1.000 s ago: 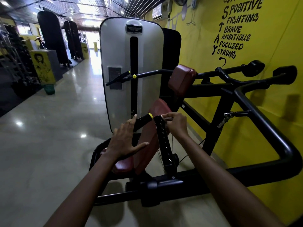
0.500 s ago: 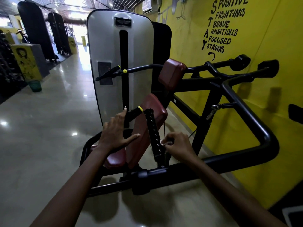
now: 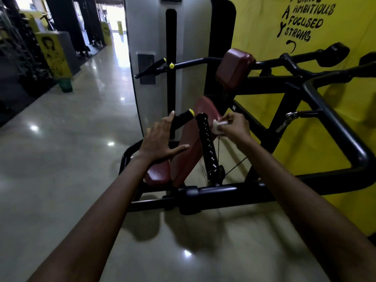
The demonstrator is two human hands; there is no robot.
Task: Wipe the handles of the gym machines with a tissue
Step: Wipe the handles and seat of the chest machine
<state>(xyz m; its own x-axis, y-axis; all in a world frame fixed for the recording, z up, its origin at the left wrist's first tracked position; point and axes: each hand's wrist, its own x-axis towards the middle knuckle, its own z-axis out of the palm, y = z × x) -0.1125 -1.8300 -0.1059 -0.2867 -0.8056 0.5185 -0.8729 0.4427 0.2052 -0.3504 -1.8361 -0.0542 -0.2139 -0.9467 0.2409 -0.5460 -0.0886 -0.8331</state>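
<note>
Right hand (image 3: 236, 127) fingers pinch tissue (image 3: 217, 126); left hand (image 3: 160, 139) splayed.

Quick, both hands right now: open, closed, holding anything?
Left hand: open, fingers spread, fingertip against the yellow-tipped handle.
Right hand: closed, pinching the tissue.

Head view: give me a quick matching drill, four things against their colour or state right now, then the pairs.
Things:
1. tissue
2. left hand
3. handle tip
4. seat pad

States:
A. dark red
B. yellow
C. fingers spread, holding nothing
D. white, pinched in the right hand

Pairs: 1-D, 2-C, 3-B, 4-A
</note>
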